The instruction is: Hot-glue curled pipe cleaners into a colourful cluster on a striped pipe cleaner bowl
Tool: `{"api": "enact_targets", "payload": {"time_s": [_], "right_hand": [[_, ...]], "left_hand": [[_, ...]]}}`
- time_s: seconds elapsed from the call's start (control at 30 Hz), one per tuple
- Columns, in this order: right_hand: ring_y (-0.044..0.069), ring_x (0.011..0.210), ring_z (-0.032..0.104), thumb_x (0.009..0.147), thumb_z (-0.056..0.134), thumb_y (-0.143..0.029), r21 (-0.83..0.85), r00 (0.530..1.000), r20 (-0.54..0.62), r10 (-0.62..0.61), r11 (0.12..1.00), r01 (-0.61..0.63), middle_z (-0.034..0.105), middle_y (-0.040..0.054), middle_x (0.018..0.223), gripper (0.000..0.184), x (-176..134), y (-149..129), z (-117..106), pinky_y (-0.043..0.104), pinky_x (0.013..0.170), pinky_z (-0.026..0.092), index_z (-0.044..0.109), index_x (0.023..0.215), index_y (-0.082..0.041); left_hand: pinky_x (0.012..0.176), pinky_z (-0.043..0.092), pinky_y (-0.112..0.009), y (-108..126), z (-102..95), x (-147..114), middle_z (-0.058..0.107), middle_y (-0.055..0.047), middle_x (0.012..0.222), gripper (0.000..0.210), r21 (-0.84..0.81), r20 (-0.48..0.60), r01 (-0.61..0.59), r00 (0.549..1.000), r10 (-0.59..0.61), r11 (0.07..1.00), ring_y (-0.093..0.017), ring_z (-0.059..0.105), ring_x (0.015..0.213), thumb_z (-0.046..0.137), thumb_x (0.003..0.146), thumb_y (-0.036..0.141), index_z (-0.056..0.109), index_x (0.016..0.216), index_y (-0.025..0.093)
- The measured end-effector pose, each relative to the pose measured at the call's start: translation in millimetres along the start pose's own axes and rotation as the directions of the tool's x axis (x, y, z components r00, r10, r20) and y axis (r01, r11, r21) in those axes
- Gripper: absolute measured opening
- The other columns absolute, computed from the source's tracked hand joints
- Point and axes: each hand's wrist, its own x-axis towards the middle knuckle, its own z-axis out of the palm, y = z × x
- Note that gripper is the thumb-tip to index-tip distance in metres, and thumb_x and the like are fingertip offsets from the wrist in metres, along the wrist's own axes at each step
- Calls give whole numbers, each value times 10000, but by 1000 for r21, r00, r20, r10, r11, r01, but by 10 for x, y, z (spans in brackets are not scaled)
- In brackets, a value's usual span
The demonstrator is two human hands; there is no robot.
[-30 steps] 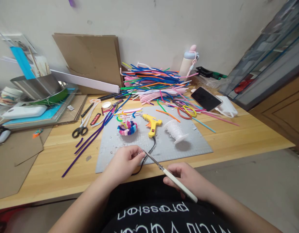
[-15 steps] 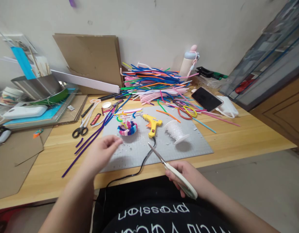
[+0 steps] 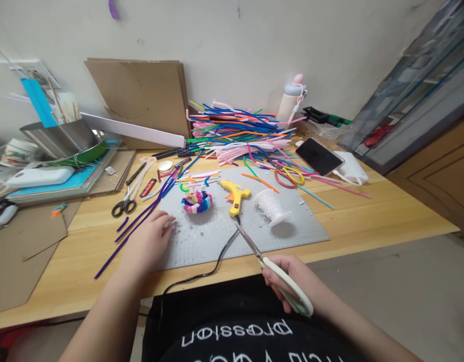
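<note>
My right hand [image 3: 286, 281] is closed around white-handled scissors [image 3: 286, 284], their blades together and pointing up and left over the grey cutting mat [image 3: 307, 231]. Low over the mat's left edge is my left hand [image 3: 151, 241], its fingers loosely bent and slightly apart, with nothing visible in them. Just beyond it sits a fuzzy ring of pink, blue and purple pipe cleaner [image 3: 196, 205] with curly coloured pieces standing up inside. A yellow glue gun [image 3: 237, 196] lies mid-mat, and a spool of clear beaded string [image 3: 273, 208] lies tipped to its right. Tiny clear bits are scattered near the ring.
Behind the mat is a heap of pipe cleaners [image 3: 243, 130]. Purple strips [image 3: 122, 246] and black-handled scissors [image 3: 123, 207] lie left. Red-and-yellow-handled scissors [image 3: 292, 177], a phone [image 3: 319, 155] and a bottle [image 3: 290, 103] are at right. The glue gun's cord [image 3: 216, 266] crosses the front edge.
My left hand has moved left and down to the mat's edge, its pinched fingers loosening. My right hand has shifted slightly right and down with the scissors.
</note>
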Motion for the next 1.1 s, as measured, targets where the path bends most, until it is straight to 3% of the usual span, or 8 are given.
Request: {"api": "enact_targets", "payload": {"time_s": [0.13, 0.3, 0.37, 0.43, 0.5, 0.67, 0.93, 1.1], "right_hand": [[46, 284, 430, 739, 617, -570, -24, 999, -19, 26, 999, -26, 470, -79, 406, 417, -76, 72, -67, 140, 292, 230, 471, 668, -187], [49, 293, 446, 742, 618, -555, -14, 995, -96, 40, 999, -42, 478, -73, 425, 408, -168, 152, -223, 145, 302, 266, 461, 651, -190], [59, 298, 469, 730, 622, -571, 12, 990, -135, 33, 999, -32, 494, -63, 430, 418, -195, 135, -287, 148, 305, 272, 467, 652, -191], [64, 299, 476, 716, 625, -591, 38, 984, -177, 31, 999, -24, 500, -58, 427, 431, -213, 100, -334, 149, 307, 278, 474, 655, -192], [60, 296, 470, 710, 618, -615, 62, 978, -206, 23, 998, -10, 498, -60, 423, 449, -225, 69, -357, 146, 308, 280, 480, 656, -190], [55, 290, 466, 706, 600, -650, 96, 977, -214, 10, 995, 11, 496, -62, 419, 480, -247, 86, -367, 139, 308, 277, 486, 664, -185], [66, 292, 467, 712, 618, -632, 94, 982, -185, 26, 996, -9, 496, -55, 426, 467, -280, 189, -423, 155, 310, 281, 481, 665, -188], [64, 349, 494, 670, 631, -700, 121, 997, -61, -36, 992, 43, 524, -38, 496, 546, -325, 169, -405, 166, 350, 332, 494, 692, -173]], "left_hand": [[855, 472, -321, 36, -80, -44, 581, -72, 1271, 412, 147, 88, -31, 996, 18, 989, -243, 592, 1098, 397, 800, 140, 628, 1137, 183], [673, 482, -333, 407, -124, -62, 594, -67, 1233, 358, 164, -179, 133, 978, -103, 977, -254, 642, 935, 451, 817, 189, 598, 1142, 215], [676, 485, -316, 677, -41, -79, 637, -60, 1057, 224, 0, -219, 33, 975, -32, 999, -206, 638, 795, 478, 835, 207, 614, 1013, 209], [700, 497, -305, 978, 87, -78, 637, -47, 984, 196, -159, -69, -96, 994, 86, 983, -186, 625, 789, 488, 854, 198, 603, 1012, 214], [806, 490, -333, 1262, 223, -29, 635, -60, 1009, 212, -234, 67, -223, 967, 244, 946, -210, 605, 924, 502, 855, 163, 608, 1034, 203], [911, 421, -447, 1707, 504, 280, 641, -84, 943, 121, -298, 161, -268, 932, 325, 916, -288, 548, 995, 594, 791, 134, 672, 870, 181], [880, 416, -409, 1759, 696, 423, 604, -59, 763, 182, -592, 207, -20, 963, 175, 806, -261, 560, 870, 660, 673, 48, 607, 597, 204], [617, 481, -298, 1549, 482, 385, 568, -5, 594, 70, -796, 383, 330, 924, -1, 508, -157, 536, 567, 700, 707, 173, 641, 672, 186]]}}
